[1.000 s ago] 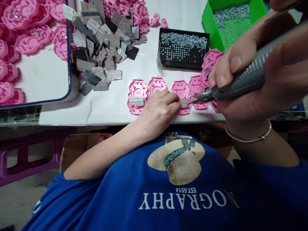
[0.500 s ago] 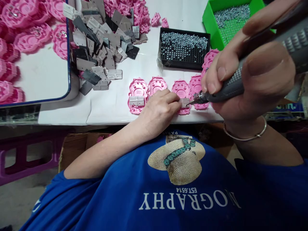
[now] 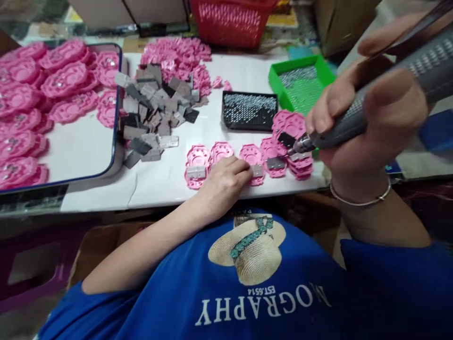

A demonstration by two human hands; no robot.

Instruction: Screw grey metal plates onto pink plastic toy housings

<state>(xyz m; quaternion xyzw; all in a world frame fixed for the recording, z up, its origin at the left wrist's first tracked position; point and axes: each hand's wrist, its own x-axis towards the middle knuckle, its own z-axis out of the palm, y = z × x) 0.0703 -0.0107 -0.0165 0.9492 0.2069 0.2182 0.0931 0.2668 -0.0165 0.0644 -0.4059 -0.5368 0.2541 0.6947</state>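
Several pink plastic housings (image 3: 250, 154) lie in a row along the table's front edge, some with grey cover plates (image 3: 196, 172) across them. My left hand (image 3: 226, 183) rests on the row with fingers curled at the side of a housing with a grey plate (image 3: 256, 174); its fingertips are partly hidden. My right hand (image 3: 384, 106) grips a grey electric screwdriver (image 3: 348, 120), whose tip points down-left over the right-hand housings, near a dark plate (image 3: 276, 163). Whether the tip touches anything is unclear.
A black screw tray (image 3: 249, 123) and a green bin (image 3: 327, 71) of screws stand behind the row. Loose grey plates (image 3: 152, 111) and small pink parts (image 3: 173, 54) are heaped left of them. A blue-rimmed tray (image 3: 85, 156) holds stacked housings. A red basket (image 3: 231, 23) is behind.
The camera view has tilted up, showing more of the back. The screwdriver tip has left the plate beside my left hand and moved right. My left hand remains on the row.
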